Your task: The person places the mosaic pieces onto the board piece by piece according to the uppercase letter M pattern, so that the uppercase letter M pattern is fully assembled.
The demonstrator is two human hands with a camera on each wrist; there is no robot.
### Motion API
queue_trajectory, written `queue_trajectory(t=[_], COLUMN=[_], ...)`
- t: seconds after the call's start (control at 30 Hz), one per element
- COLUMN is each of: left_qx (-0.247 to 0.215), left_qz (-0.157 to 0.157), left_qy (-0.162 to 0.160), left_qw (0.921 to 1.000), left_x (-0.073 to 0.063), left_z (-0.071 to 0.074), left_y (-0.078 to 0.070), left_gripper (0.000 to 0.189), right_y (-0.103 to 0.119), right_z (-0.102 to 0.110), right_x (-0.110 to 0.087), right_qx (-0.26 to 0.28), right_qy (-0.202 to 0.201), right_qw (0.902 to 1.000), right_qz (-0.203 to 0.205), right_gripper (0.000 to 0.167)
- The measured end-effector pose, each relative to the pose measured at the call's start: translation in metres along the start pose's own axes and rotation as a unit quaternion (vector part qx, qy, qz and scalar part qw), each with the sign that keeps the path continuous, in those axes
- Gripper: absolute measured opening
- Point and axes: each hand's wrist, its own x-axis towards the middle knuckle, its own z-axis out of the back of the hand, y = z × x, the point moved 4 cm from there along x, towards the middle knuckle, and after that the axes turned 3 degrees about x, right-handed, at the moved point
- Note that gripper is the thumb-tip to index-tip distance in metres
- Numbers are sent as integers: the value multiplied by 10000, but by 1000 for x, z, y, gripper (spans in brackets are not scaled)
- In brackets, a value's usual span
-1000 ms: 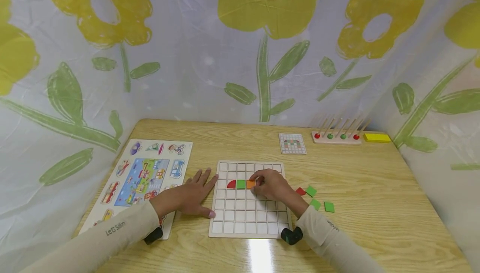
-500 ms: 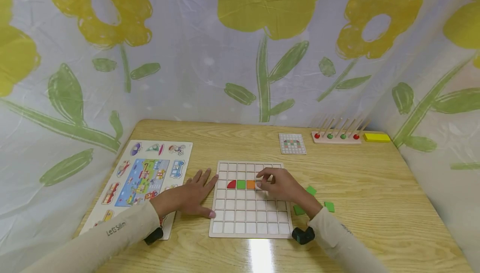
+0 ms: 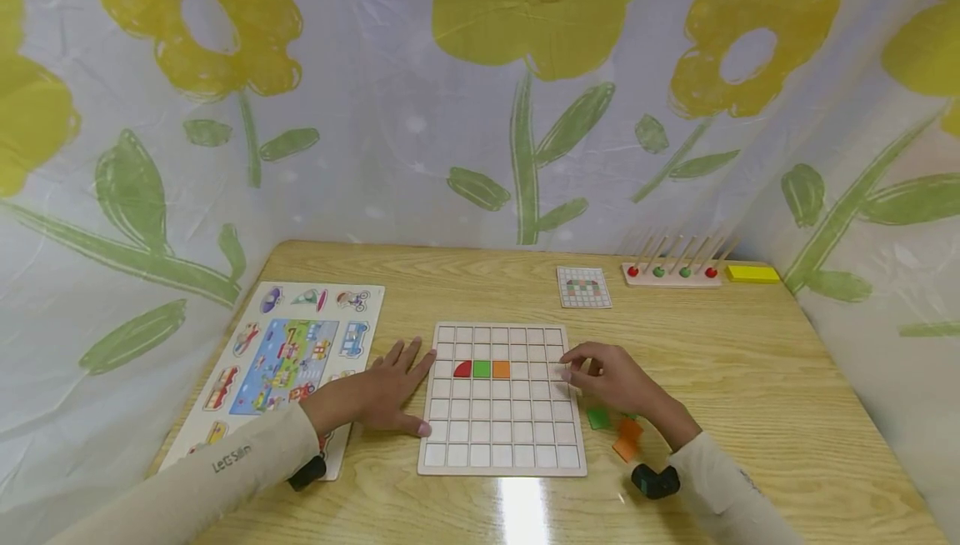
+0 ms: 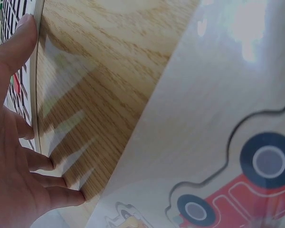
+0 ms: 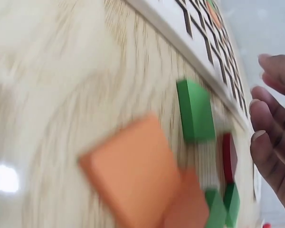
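A white wooden grid board (image 3: 491, 432) lies flat on the table. In one of its rows sit a red quarter-round tile (image 3: 463, 370), a green square tile (image 3: 482, 370) and an orange square tile (image 3: 501, 370), side by side. My left hand (image 3: 386, 393) rests with spread fingers at the board's left edge, thumb on the rim. Over the right edge hovers my right hand (image 3: 611, 378), fingers loosely bent with nothing between them. Below it are loose tiles: orange ones (image 5: 133, 173), green ones (image 5: 198, 111) and a red one (image 5: 230, 159), partly hidden by the hand in the head view.
A picture puzzle board (image 3: 285, 362) lies at the left, partly under the left forearm. Behind the grid stands a small pattern card (image 3: 584, 287) lying flat. Further right are a peg rack (image 3: 672, 276) with red and green beads and a yellow block (image 3: 752, 274).
My right hand has drawn back from the orange tile, now lying in the grid, and moved right to the board's edge. Loose orange tiles have come into sight. The left hand stays put.
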Motion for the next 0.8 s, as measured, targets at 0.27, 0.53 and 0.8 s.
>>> queue_trajectory(t=[0.27, 0.53, 0.8], left_qx=[-28, -14, -13], left_qz=[12, 24, -15], left_qy=[21, 1, -72], left_qw=[10000, 10000, 10000], left_x=[0, 0, 0], left_z=[0, -1, -1], left_y=[0, 0, 1], left_gripper=[115, 115, 115], right_y=[-15, -26, -37], right_z=[19, 30, 45], right_x=[-18, -30, -39], right_qx=[-48, -109, -330], right_qy=[-184, -538, -586], right_qw=[9997, 9983, 9977], right_qz=[162, 210, 123], right_gripper=[24, 19, 21])
